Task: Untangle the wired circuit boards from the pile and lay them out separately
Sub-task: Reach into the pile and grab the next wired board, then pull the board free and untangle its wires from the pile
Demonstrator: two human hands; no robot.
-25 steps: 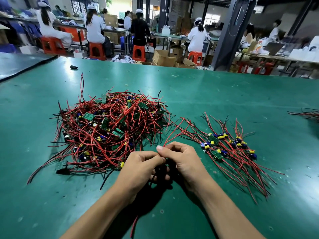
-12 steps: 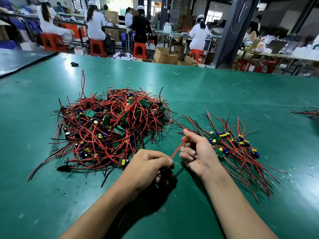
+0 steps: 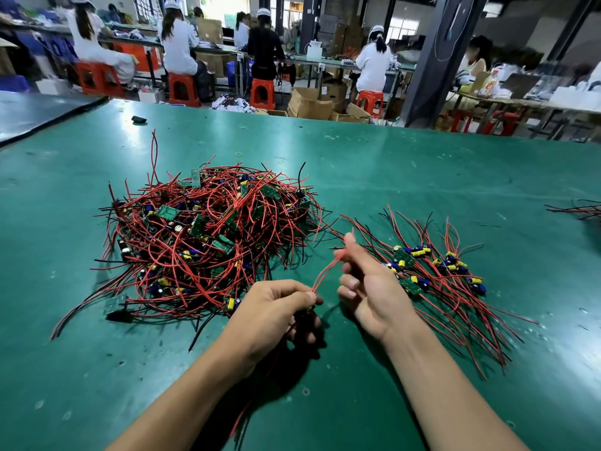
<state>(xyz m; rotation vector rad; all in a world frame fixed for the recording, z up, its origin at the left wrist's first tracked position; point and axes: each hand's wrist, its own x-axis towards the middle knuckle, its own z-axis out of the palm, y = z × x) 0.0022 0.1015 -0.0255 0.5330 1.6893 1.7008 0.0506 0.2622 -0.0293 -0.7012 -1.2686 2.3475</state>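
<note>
Red wire [image 3: 325, 271] (thin, straight) — left hand [image 3: 273, 307] pinches it.

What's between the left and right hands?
One red wire spans the gap, pinched by the left hand and held by the right hand, above the green table. Head view.

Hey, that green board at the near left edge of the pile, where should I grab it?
Probably pinch the green board by its long edges from above: it lies nearly flat at the rim of the pile, wires leaving its ends.

Red wires [image 3: 325, 270], green boards [image 3: 167, 212] (blue-and-yellow capacitors [image 3: 419, 252]), teal table [image 3: 390, 174]
</note>
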